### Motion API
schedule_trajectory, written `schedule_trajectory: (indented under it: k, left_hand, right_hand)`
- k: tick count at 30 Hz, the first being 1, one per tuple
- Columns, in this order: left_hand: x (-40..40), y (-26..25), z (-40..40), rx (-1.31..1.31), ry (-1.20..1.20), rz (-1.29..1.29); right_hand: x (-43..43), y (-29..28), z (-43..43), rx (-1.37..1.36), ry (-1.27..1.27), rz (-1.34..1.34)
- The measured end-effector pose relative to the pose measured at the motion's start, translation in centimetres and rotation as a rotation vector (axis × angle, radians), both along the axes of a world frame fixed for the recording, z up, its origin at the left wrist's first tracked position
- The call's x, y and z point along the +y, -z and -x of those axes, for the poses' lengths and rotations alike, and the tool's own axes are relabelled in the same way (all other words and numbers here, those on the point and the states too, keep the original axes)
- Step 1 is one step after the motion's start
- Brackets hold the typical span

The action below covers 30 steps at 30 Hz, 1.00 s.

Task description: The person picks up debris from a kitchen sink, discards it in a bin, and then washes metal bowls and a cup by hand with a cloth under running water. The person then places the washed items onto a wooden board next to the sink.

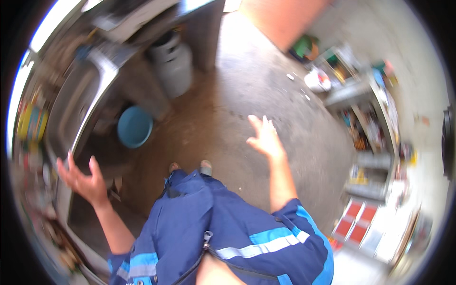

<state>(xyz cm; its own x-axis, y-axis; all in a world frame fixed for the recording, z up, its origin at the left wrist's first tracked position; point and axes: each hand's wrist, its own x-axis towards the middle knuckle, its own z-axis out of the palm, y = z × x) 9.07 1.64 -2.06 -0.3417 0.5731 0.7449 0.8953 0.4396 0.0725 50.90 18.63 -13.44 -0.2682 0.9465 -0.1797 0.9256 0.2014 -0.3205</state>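
Note:
My left hand (83, 181) is raised with its fingers spread and nothing in it, close to the near end of a stainless steel sink (66, 110) at the left. Out over the concrete floor (245, 92), my right hand (265, 137) is held forward, also empty, its thumb and fingers apart. A blue plastic tub (135, 127) lies between the sink and the middle of the view, low down beside the counter. Both forearms come out of the sleeves of a navy jacket (185, 221) with light blue and pale stripes.
A grey gas cylinder (174, 69) stands under the counter at the upper left. An orange-brown door or panel (281, 17) is at the top. Along the right wall are a white bucket (317, 80), cluttered shelves (356, 92) and a red-and-white cabinet (359, 222).

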Motion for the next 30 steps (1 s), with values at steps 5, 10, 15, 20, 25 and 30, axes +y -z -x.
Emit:
schedule_trajectory:
  k: [5, 10, 15, 20, 25, 30]
  left_hand:
    - [5.5, 2.9, 1.0, -0.015, 0.086, 0.082]
    - [16.0, 4.9, -0.8, -0.099, 0.389, 0.102]
    - [24.8, 4.9, -3.2, -0.186, 0.599, 0.031]
    - [31.7, 6.9, -7.8, -0.255, 0.856, 0.096]
    - [37.1, 8.9, -12.4, -0.257, 0.953, 0.196]
    - [44.8, 8.2, -21.6, -0.280, 1.077, 0.199]
  right_hand:
    - [-3.4, 2.7, -1.8, 0.452, 0.328, 0.340]
    - [-6.6, 3.5, -5.7, -0.091, 0.521, 0.257]
    - [-7.8, 2.0, -7.4, 0.049, 0.703, 0.156]
    - [-10.0, 2.1, -8.1, 0.008, 0.887, 0.186]
    - [-9.4, 3.8, -10.1, 0.071, 1.045, 0.393]
    - [-5.4, 6.0, -16.1, 0.101, 1.142, 0.375]
